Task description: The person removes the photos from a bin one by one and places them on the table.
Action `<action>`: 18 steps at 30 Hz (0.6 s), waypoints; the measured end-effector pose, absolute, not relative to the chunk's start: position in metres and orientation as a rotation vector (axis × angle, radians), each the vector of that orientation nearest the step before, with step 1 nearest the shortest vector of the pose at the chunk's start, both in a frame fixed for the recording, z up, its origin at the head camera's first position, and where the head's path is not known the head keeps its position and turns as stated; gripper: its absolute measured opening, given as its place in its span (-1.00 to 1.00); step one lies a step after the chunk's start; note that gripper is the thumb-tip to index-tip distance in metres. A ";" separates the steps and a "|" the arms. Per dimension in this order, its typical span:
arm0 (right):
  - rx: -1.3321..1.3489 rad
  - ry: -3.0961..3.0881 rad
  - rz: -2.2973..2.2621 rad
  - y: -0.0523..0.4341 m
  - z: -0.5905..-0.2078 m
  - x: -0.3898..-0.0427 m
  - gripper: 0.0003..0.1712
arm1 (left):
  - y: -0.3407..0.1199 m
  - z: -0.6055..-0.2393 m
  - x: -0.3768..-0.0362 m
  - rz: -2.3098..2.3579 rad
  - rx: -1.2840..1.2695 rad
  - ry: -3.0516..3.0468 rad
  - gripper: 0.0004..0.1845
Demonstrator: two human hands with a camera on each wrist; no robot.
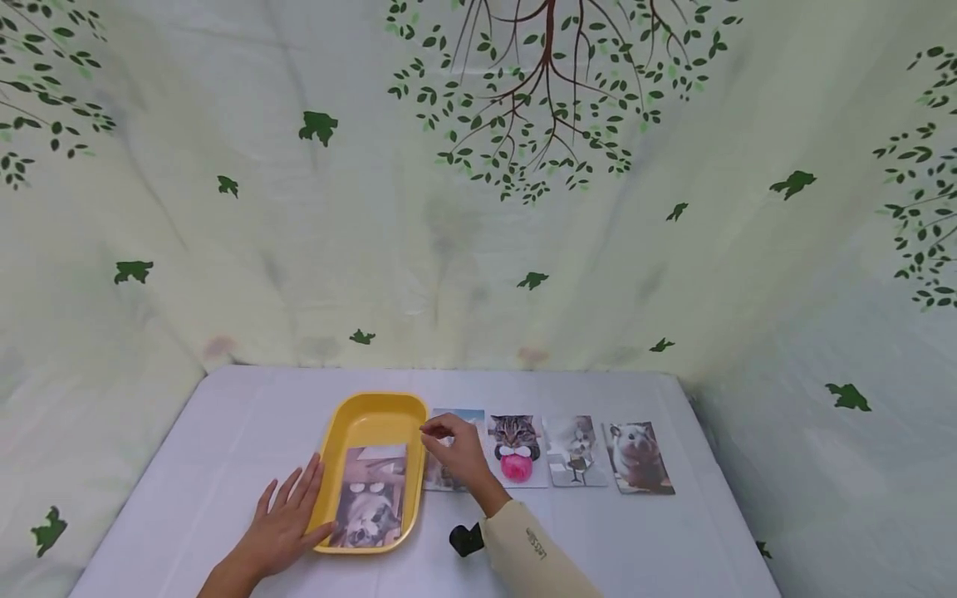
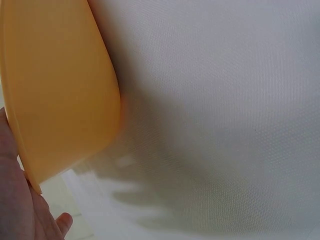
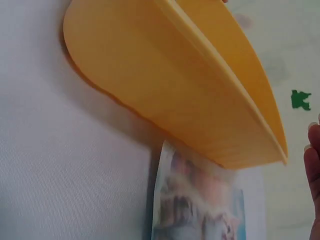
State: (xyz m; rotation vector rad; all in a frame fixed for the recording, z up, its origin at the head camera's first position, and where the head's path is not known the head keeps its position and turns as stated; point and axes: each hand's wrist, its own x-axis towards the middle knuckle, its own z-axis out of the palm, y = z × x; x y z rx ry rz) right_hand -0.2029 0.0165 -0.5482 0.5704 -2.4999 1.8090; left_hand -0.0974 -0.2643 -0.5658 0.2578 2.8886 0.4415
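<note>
Right hand (image 1: 459, 453) first: fingers bent, tips drawn together over the top edge of the glossy photo card with a blue upper band (image 1: 449, 461), lying just right of the tray; whether the tips actually pinch that card I cannot tell, since the hand covers most of it. In the right wrist view the same card (image 3: 200, 200) lies flat on the cloth with its corner tucked under the tray's overhanging rim. Over to the left hand (image 1: 287, 519): fingers straight and spread, relaxed, palm down on the table, the thumb and palm edge touching the near left corner of the shallow yellow plastic oval tray (image 1: 370, 411) (the left wrist view shows that yellow wall (image 2: 60, 90) right against the hand). Inside the tray lies one photo card of a cat, picture upside down (image 1: 371, 497), leaning a little against the near end. Outward now: a row of three more cards to the right, a tabby cat with a pink ball (image 1: 516, 448), a pale blurry picture (image 1: 576, 451), then a hamster (image 1: 640, 457), side by side on the white tablecloth (image 1: 224, 432). A cream sleeve (image 1: 531, 556) covers the right forearm, with a small black device (image 1: 467, 538) at the wrist.
</note>
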 end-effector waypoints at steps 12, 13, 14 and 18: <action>0.709 -2.703 1.878 -0.033 -0.551 -0.206 -0.82 | -0.263 -0.566 -0.100 0.441 0.264 2.905 0.06; 0.714 -2.708 1.886 -0.037 -0.550 -0.206 -0.81 | -0.264 -0.567 -0.099 0.444 0.265 2.904 0.06; 0.730 -2.699 1.902 -0.042 -0.551 -0.206 -0.80 | -0.264 -0.567 -0.099 0.443 0.265 2.904 0.06; 0.680 -2.675 2.016 -0.060 -0.551 -0.205 -0.78 | -0.266 -0.568 -0.097 0.435 0.283 2.929 0.03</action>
